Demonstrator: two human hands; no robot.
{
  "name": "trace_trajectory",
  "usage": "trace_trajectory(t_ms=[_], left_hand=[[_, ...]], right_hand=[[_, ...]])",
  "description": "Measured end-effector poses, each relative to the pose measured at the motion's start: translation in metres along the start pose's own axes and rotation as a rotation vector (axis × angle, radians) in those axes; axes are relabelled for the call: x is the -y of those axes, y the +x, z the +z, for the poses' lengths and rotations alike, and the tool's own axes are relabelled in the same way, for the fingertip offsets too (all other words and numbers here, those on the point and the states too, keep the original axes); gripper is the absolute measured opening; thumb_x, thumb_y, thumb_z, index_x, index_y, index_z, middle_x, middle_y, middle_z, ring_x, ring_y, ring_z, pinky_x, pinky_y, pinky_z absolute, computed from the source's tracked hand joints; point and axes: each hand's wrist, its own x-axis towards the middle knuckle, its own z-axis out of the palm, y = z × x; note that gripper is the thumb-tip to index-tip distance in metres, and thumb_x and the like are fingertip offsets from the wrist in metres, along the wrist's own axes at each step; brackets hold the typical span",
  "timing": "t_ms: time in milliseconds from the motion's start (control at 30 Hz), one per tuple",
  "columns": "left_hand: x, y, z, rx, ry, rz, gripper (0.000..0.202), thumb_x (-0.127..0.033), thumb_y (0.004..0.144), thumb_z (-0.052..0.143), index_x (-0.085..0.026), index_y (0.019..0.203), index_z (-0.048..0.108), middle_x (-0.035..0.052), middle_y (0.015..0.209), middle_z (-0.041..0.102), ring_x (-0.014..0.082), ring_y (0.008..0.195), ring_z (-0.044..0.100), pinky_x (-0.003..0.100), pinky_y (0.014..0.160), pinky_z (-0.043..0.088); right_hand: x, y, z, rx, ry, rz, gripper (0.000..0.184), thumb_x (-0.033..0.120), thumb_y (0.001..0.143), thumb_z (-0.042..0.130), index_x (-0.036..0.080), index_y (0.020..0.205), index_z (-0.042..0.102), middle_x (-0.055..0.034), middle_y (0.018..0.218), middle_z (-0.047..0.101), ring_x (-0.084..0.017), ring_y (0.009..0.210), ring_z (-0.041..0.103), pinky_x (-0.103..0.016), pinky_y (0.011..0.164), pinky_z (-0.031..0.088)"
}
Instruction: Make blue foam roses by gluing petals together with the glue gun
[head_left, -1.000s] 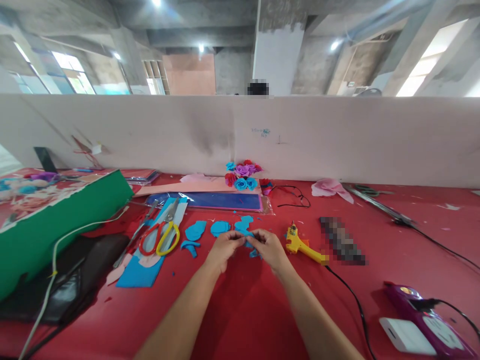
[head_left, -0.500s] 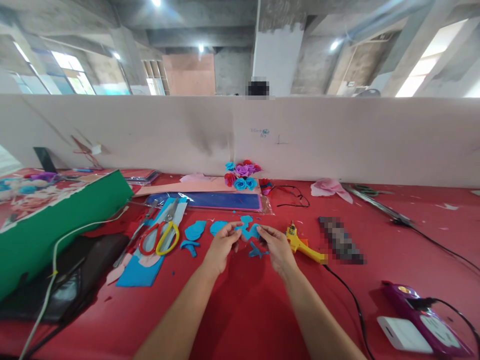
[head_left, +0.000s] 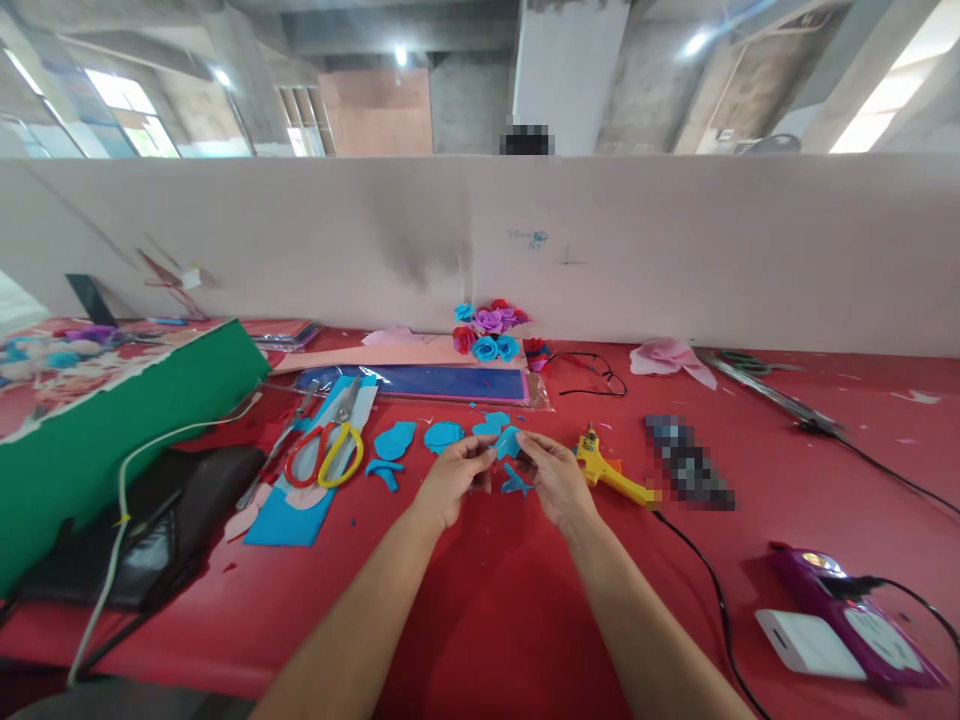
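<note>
Drawn closer — left hand [head_left: 448, 487], right hand [head_left: 559, 485], fingers pinching blue piece [head_left: 508, 442] by edges, open red tabletop [head_left: 495, 600] below

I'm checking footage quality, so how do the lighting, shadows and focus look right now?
Head view: one ceiling light flares white, and the plastic-wrapped blue sheet catches glare; also in the head view, the blue piece between the left hand and right hand looks slightly soft, and a soft shadow darkens the red table below them.

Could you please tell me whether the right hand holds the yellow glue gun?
No, the right hand holds a blue piece; the glue gun lies on the table.
</note>
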Motion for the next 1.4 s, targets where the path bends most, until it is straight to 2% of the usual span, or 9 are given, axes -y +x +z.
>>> trace_trajectory(t_ms=[267, 433, 667, 800, 933, 1033, 1267, 1400], left_hand=[[-0.001, 0.000, 0.002, -0.066, -0.018, 0.022, 0.030, -0.029, 0.066, 0.071, -0.014, 0.090, 0.063, -0.0017, 0.068, 0.059, 0.0057, 0.041, 0.049, 0.023, 0.047, 0.034], [0.000, 0.001, 0.001, -0.054, -0.058, 0.036, 0.030, -0.030, 0.064, 0.072, -0.013, 0.088, 0.063, -0.0011, 0.071, 0.060, 0.0048, 0.043, 0.049, 0.022, 0.046, 0.033], [0.001, 0.001, 0.001, -0.082, -0.031, 0.027, 0.030, -0.030, 0.064, 0.073, -0.014, 0.087, 0.064, -0.0019, 0.069, 0.058, 0.0045, 0.044, 0.048, 0.021, 0.047, 0.033], [0.002, 0.002, -0.001, -0.056, 0.004, 0.043, 0.029, -0.034, 0.064, 0.072, -0.014, 0.085, 0.065, -0.0012, 0.069, 0.060, 0.0046, 0.045, 0.048, 0.021, 0.048, 0.033], [0.001, 0.001, 0.002, -0.081, 0.025, 0.080, 0.028, -0.034, 0.063, 0.073, -0.014, 0.082, 0.067, -0.0031, 0.062, 0.057, 0.0027, 0.043, 0.040, 0.020, 0.044, 0.027], [-0.003, 0.000, 0.005, -0.098, 0.013, 0.043, 0.030, -0.031, 0.057, 0.078, -0.014, 0.079, 0.067, -0.0043, 0.057, 0.055, 0.0019, 0.041, 0.034, 0.020, 0.042, 0.023], [-0.001, 0.000, 0.000, -0.085, 0.135, 0.028, 0.030, -0.035, 0.056, 0.076, -0.014, 0.077, 0.068, 0.0008, 0.064, 0.062, 0.0082, 0.051, 0.046, 0.021, 0.048, 0.031], [0.000, -0.003, 0.001, 0.018, 0.226, 0.079, 0.022, -0.033, 0.063, 0.071, -0.016, 0.077, 0.070, 0.0030, 0.073, 0.066, 0.0139, 0.070, 0.057, 0.023, 0.066, 0.041]], right_hand=[[-0.001, -0.006, 0.008, 0.023, 0.000, 0.006, 0.023, 0.034, 0.057, 0.078, 0.018, 0.072, 0.072, 0.0003, 0.068, 0.068, -0.009, 0.059, 0.058, -0.022, 0.059, 0.047], [-0.002, -0.006, 0.008, 0.029, -0.022, 0.004, 0.023, 0.034, 0.057, 0.078, 0.018, 0.072, 0.072, -0.0005, 0.069, 0.068, -0.011, 0.062, 0.059, -0.023, 0.059, 0.046], [-0.003, -0.005, 0.006, 0.034, -0.078, -0.010, 0.021, 0.032, 0.059, 0.075, 0.017, 0.073, 0.070, 0.0009, 0.065, 0.065, -0.008, 0.054, 0.053, -0.022, 0.054, 0.043], [-0.005, -0.005, 0.006, 0.058, -0.121, -0.022, 0.023, 0.034, 0.061, 0.073, 0.017, 0.076, 0.070, 0.0011, 0.063, 0.062, -0.009, 0.053, 0.051, -0.021, 0.049, 0.041], [-0.005, -0.006, 0.008, 0.009, -0.158, -0.093, 0.018, 0.031, 0.063, 0.071, 0.016, 0.073, 0.069, 0.0018, 0.060, 0.061, -0.008, 0.053, 0.049, -0.021, 0.050, 0.039], [-0.003, -0.006, 0.010, 0.003, -0.173, -0.141, 0.015, 0.030, 0.064, 0.069, 0.017, 0.071, 0.069, 0.0028, 0.058, 0.060, -0.008, 0.053, 0.049, -0.021, 0.051, 0.039], [-0.010, -0.011, 0.004, 0.034, -0.334, -0.182, 0.018, 0.033, 0.067, 0.066, 0.016, 0.074, 0.068, 0.0015, 0.061, 0.059, -0.010, 0.056, 0.050, -0.021, 0.050, 0.043], [-0.012, -0.020, -0.005, 0.027, -0.444, -0.239, 0.017, 0.033, 0.073, 0.061, 0.017, 0.075, 0.067, 0.0015, 0.062, 0.058, -0.010, 0.057, 0.052, -0.022, 0.053, 0.045]])
